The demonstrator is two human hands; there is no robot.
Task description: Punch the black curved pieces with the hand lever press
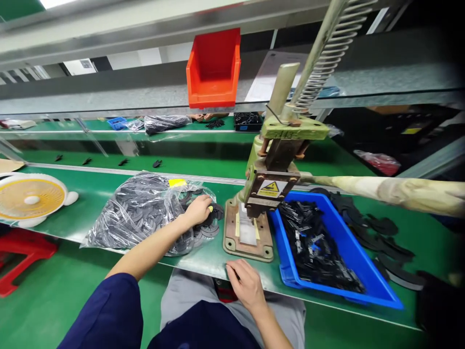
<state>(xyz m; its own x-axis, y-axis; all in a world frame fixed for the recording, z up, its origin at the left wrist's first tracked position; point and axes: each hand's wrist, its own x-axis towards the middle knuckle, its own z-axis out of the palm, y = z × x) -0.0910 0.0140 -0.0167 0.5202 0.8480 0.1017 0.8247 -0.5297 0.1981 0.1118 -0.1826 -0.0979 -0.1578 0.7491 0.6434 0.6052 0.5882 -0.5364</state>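
My left hand [199, 209] reaches to the mouth of a clear plastic bag [136, 213] full of dark grey curved plastic parts. Its fingers are closed around one of the curved parts [217, 211], and something yellow covers a fingertip. More loose curved parts [205, 232] lie under and beside that hand. My right hand [247, 285] rests at the front edge of the green table, fingers loosely bent and thumb apart, with nothing visible in it. Just beyond it stands a green hand press [271, 189], its ram above a metal base plate [230, 245].
A blue bin [366, 276] of small black parts sits right of the press; more curved parts [388, 242] lie beyond it. The press lever [385, 191] sticks out rightward. A white-and-yellow fan [32, 199] is at left. An orange bin [214, 68] sits overhead. Another person's hands [203, 117] show across.
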